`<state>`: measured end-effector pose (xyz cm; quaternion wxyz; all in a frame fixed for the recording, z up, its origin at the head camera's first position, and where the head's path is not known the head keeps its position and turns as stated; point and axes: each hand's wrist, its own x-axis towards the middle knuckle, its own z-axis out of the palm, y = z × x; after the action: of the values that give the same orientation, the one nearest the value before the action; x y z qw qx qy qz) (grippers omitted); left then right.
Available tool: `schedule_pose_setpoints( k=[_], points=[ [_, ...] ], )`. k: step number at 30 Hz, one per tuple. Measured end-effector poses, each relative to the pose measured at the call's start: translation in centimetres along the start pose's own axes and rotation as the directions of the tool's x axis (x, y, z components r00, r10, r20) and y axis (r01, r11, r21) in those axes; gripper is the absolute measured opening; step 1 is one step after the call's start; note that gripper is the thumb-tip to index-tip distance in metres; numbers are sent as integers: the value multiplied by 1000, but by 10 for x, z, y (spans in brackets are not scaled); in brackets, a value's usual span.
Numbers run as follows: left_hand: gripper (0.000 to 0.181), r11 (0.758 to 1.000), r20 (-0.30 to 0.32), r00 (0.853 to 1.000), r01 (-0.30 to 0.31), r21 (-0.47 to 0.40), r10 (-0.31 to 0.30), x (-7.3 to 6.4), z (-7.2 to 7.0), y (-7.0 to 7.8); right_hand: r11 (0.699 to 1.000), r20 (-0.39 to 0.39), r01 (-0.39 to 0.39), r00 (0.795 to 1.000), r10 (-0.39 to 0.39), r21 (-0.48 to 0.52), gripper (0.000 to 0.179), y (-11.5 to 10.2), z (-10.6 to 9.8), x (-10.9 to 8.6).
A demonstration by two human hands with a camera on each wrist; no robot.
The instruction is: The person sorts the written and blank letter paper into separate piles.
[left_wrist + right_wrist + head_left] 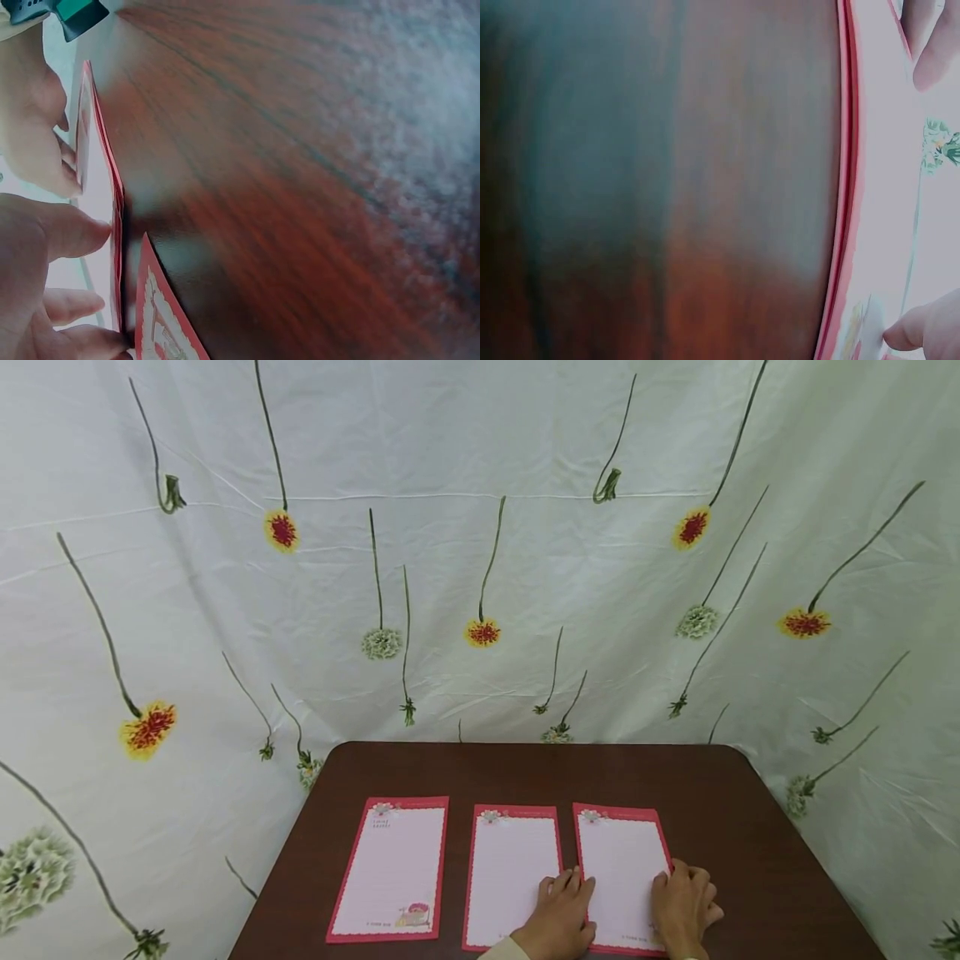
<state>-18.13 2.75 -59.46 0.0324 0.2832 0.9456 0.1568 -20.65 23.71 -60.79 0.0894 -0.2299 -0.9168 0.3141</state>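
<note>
On the brown table lie three red-bordered sheets of white note paper in a row. The rightmost is a small stack of note paper (618,872), whose layered red edges (847,150) show in the right wrist view. My left hand (557,917) holds its left side, with the thumb (86,231) at the near edge. At the opposite side my right hand (681,906) grips the right edge, thumb over the top sheet. The middle sheet (513,868) lies just left of the stack, partly covered by my left hand. Some fingertips are hidden.
The left sheet (393,868), with a small printed picture at its lower corner, lies apart from the others. The dark brown table (525,772) has rounded far corners. A pale flower-patterned cloth (450,443) hangs behind and beside it.
</note>
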Motion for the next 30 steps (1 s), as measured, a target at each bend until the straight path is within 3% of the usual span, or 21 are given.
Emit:
schedule_pose_setpoints(
  k=[6,10,17,22,26,30],
  points=[
    [57,999,14,1000,23,-31,-23,-1,-3,-2,1000,33,-29,999,29,1,44,0,1,2],
    [57,996,-1,998,61,-67,-61,-2,-7,-3,1000,23,-4,1000,4,10,46,-5,1,-1],
    [52,990,-135,984,102,-97,-115,-6,-10,-11,989,-29,143,989,-142,41,43,-25,4,-12],
    [47,987,-272,950,135,-91,-155,-11,-13,-24,969,-40,247,968,-246,19,41,-44,11,-21],
    [43,978,-382,901,198,-60,-206,-16,-15,-39,952,-33,305,952,-305,-6,41,-58,19,-29],
    [45,958,-427,859,274,-79,-281,-24,-21,-55,934,-6,356,934,-356,-35,43,-69,27,-38]
  ],
)
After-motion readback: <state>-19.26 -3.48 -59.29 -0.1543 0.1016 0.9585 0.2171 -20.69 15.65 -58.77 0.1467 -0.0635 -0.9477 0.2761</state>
